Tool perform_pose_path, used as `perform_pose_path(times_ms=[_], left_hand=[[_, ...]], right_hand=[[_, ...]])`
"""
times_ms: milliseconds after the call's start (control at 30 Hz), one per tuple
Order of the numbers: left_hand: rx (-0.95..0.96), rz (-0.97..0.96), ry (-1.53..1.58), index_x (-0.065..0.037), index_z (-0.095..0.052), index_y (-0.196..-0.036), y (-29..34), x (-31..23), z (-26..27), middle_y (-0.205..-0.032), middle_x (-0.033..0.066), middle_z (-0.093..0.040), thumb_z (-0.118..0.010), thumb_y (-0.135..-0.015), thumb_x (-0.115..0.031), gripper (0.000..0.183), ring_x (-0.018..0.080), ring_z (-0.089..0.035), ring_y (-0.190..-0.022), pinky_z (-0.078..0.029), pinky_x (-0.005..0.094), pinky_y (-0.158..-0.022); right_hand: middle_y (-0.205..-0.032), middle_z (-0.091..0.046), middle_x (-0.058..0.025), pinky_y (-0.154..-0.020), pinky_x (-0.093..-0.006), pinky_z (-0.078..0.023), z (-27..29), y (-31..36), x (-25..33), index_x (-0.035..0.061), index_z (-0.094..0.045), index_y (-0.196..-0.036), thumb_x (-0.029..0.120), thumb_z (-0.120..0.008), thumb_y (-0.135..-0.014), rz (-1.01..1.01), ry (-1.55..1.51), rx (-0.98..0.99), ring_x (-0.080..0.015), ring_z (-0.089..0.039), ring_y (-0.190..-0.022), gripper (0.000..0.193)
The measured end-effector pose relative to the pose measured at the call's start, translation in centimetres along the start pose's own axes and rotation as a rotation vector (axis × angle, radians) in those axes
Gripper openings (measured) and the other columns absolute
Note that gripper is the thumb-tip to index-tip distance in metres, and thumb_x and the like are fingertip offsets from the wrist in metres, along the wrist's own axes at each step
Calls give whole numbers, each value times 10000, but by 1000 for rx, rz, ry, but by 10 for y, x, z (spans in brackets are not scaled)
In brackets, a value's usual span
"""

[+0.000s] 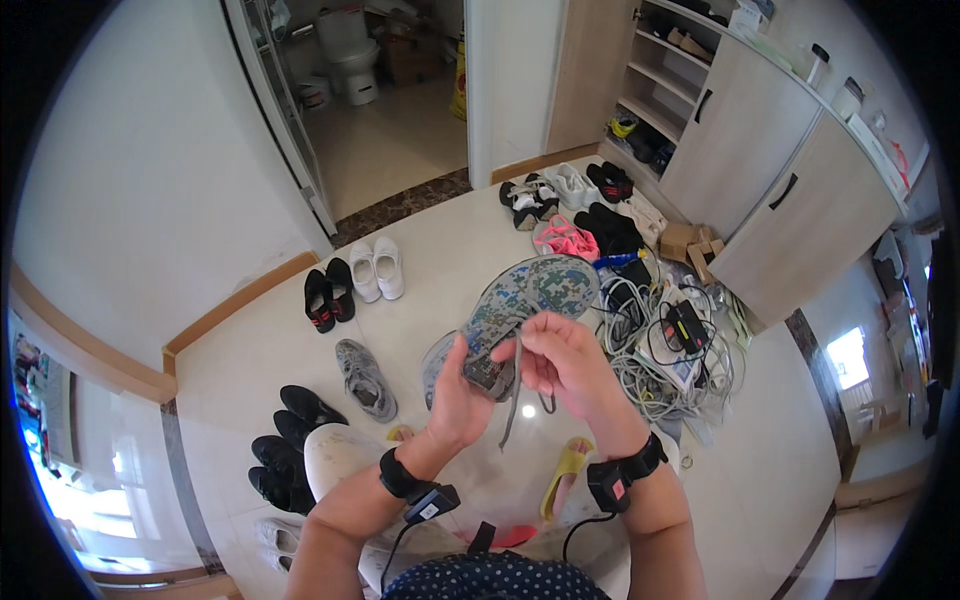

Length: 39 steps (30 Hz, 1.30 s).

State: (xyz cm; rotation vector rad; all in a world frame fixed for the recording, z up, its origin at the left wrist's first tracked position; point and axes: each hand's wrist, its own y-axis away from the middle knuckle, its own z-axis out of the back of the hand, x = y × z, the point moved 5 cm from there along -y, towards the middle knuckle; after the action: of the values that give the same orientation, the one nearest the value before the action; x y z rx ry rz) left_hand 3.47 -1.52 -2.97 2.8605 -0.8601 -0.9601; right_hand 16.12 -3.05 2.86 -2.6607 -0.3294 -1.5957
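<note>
A grey-green camouflage lace-up shoe [495,310] is held up in front of me, above the floor. My left hand [462,405] grips its near side, thumb raised and the other fingers partly hidden by the shoe. My right hand [568,362] is closed at the lacing, thumb and forefinger pinching a grey shoelace [509,415] whose loose length dangles below. Part of the lacing is hidden by my fingers. On the floor to the left lies a similar greyish shoe [366,380], with nothing touching it.
Black shoes [285,450] and white shoes [377,269] stand at the left. Several more shoes [570,235] sit by an open shoe cabinet [665,75]. Tangled cables [640,345] and small cardboard boxes [690,245] lie at the right. A doorway with a toilet [350,60] is ahead.
</note>
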Motion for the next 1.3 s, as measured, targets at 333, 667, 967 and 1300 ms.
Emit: perform_pose_path(times_ms=[333,667,967,1300], left_hand=[[-59,375,0,-47,-442,-1367,12,55,6,-1336,101,-548,-259,-1052,-308,448,224,-528,-1231,-396,376,-1074],[-1,262,236,-11,-451,-1367,3,17,3,-1364,137,-531,-277,-1036,-391,533,288,-520,-1237,-368,429,-1089],[-21,14,272,1,-484,-1337,-4,-31,-6,-1345,143,-549,-309,-1029,-393,530,295,-513,-1238,-355,420,-1093],[4,-3,232,-11,-480,-1343,-1,-29,-5,-1347,123,-551,-304,-1028,-383,518,256,-520,-1236,-367,402,-1088]], right_hand=[[-1049,-686,-124,-739,-293,-526,24,-13,5,9,-546,-1265,58,-560,-911,335,817,-130,-205,-682,-890,358],[-814,-643,-86,-599,-290,-478,2,14,36,35,-690,-905,59,-741,-765,654,1189,-262,-212,-593,-672,150],[-824,-643,-76,-632,-313,-505,-3,21,23,30,-691,-860,26,-756,-730,776,1398,-223,-234,-630,-741,145],[-823,-620,-59,-631,-344,-477,-18,14,9,60,-662,-831,50,-737,-710,828,1423,-293,-250,-611,-732,143]])
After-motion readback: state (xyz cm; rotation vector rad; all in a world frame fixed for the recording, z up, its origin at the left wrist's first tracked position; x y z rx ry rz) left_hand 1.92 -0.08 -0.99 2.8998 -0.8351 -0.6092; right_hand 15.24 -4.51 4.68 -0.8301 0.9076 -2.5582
